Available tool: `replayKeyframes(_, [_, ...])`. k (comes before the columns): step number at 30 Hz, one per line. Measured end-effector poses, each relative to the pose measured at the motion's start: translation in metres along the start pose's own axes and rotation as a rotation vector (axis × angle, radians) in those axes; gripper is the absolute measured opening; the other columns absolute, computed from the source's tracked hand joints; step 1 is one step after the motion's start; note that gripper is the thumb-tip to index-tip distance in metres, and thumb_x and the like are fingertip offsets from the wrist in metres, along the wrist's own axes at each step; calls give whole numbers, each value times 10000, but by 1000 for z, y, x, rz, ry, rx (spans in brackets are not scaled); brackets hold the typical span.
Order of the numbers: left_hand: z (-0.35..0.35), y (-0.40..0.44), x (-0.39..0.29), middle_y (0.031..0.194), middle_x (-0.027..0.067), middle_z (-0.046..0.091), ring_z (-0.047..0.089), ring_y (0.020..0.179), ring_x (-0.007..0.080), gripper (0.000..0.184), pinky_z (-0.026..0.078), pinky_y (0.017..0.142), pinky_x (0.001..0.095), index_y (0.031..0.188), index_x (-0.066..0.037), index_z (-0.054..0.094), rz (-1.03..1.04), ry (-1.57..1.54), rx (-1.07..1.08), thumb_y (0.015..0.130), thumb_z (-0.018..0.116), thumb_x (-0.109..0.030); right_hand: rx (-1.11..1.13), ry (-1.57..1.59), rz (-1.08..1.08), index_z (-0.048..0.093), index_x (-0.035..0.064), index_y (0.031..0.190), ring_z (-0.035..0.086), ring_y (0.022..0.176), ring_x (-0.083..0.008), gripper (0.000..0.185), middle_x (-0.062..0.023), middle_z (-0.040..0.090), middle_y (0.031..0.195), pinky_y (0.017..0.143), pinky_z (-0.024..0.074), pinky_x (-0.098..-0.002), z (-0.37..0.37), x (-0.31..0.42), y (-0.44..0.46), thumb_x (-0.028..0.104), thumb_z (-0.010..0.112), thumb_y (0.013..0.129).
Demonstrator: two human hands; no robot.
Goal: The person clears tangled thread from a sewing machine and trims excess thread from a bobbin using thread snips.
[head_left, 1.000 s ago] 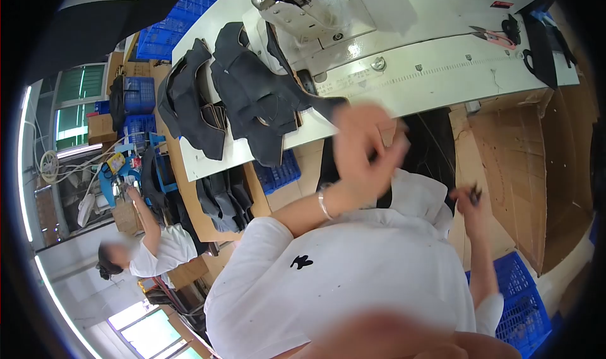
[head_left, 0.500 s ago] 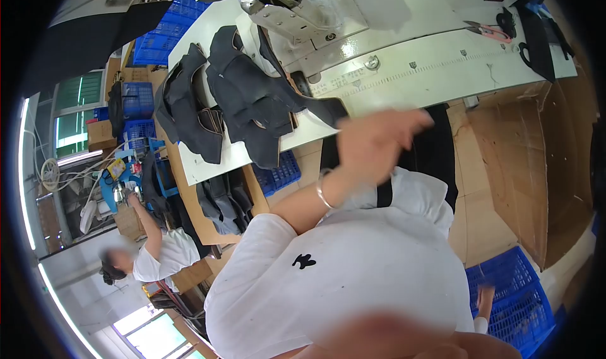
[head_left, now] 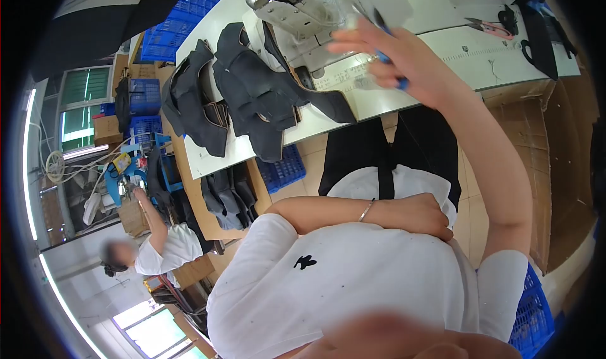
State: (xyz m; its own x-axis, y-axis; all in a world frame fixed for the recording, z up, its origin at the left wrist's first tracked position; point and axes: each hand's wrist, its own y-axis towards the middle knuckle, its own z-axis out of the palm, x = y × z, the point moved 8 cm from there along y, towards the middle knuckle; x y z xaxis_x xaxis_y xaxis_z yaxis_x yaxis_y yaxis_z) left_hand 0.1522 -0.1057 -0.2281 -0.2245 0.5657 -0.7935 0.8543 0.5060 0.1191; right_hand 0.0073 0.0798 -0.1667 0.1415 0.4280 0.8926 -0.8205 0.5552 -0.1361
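My right hand (head_left: 410, 62) is raised over the front of the sewing table (head_left: 211, 160), its fingers around blue-handled thread snips (head_left: 381, 56). The blades point away from me, towards the sewing machine (head_left: 297, 18). My left hand (head_left: 420, 217), with a bangle on the wrist, is curled against the white cloth at my waist. Its fingertips are tucked under, so what they hold, if anything, is hidden. Left of my right hand, dark grey sewn fabric pieces (head_left: 252, 87) lie in a heap, and another dark bundle (head_left: 196, 100) rests beside them.
Pink-handled scissors (head_left: 489, 29) lie at the table's right end. A large cardboard box (head_left: 555, 169) stands at the right, and a blue crate (head_left: 533, 308) below it. More grey pieces (head_left: 227, 198) hang at a lower shelf. Another person (head_left: 167, 248) works at a machine on the left.
My left hand has drawn back from near the table edge to my waist. The right hand has come up from low at the right side to above the table, with the snips in it.
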Motion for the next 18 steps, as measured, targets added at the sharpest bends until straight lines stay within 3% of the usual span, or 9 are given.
replayKeyframes(4, [-1, -2, 5, 662, 33, 550, 595, 631, 201, 135, 446, 513, 342, 880, -121, 611, -31, 8, 14, 787, 542, -190, 185, 202, -164, 612, -32, 1016, 262, 475, -42, 390, 19, 459, 577, 439, 228, -226, 30, 25, 2, 335, 574, 891])
replayKeyframes(6, [-7, -7, 9, 649, 32, 546, 588, 627, 202, 131, 440, 514, 343, 871, -124, 616, -52, 31, -57, 776, 554, -190, 10, 158, -148, 566, -5, 882, 245, 457, -30, 269, 62, 272, 500, 424, 216, -207, 13, 20, -30, 261, 547, 915])
replayKeyframes(8, [-22, -13, 15, 633, 26, 535, 575, 614, 198, 121, 427, 509, 343, 854, -126, 617, -68, 102, -167, 757, 578, -187, -137, 143, -44, 500, 57, 759, 292, 456, -46, 215, 50, 331, 528, 421, 220, -210, -23, -19, -74, 204, 534, 912])
replayKeyframes(10, [-76, -30, 10, 615, 37, 510, 535, 582, 219, 97, 401, 499, 339, 841, -114, 618, -85, 85, -508, 753, 606, -154, -452, 25, 28, 595, 28, 745, 430, 519, -44, 180, 16, 536, 602, 457, 270, -192, -63, -61, -140, 173, 600, 851])
replayKeyframes(12, [-138, -92, 9, 653, 38, 537, 508, 550, 204, 114, 373, 490, 302, 885, -73, 616, -41, 104, -997, 783, 607, -123, -705, -201, 329, 568, 66, 660, 384, 502, -39, 182, 42, 484, 571, 456, 261, -208, -117, -141, -253, 139, 586, 827])
replayKeyframes(14, [-168, -124, 23, 861, 68, 566, 545, 732, 203, 219, 371, 505, 257, 1047, -35, 562, -265, -15, -1356, 864, 538, -155, -860, -226, 567, 551, 87, 701, 348, 487, -20, 152, 62, 419, 564, 438, 242, -205, -147, -206, -356, 139, 601, 835])
replayKeyframes(15, [-180, -137, 28, 970, 81, 571, 555, 830, 202, 273, 370, 511, 236, 1125, -20, 528, -334, -151, -1507, 903, 503, -177, -1046, -47, 531, 521, 118, 756, 332, 483, -6, 129, 72, 400, 569, 419, 241, -197, -163, -256, -422, 150, 600, 854])
replayKeyframes(17, [-211, -128, 44, 1180, 106, 509, 507, 1026, 211, 359, 374, 512, 216, 1236, -13, 451, -274, -624, -1563, 960, 440, -241, -1349, 83, 589, 529, 140, 756, 321, 426, -14, 174, 86, 342, 528, 352, 241, -195, -164, -291, -531, 225, 572, 901])
replayKeyframes(18, [-220, -120, 48, 1273, 122, 462, 469, 1108, 222, 392, 380, 511, 212, 1274, -14, 419, -208, -833, -1533, 979, 410, -272, -1316, 211, 579, 551, 125, 775, 302, 401, -25, 169, 81, 326, 496, 320, 241, -210, -170, -320, -590, 233, 581, 902])
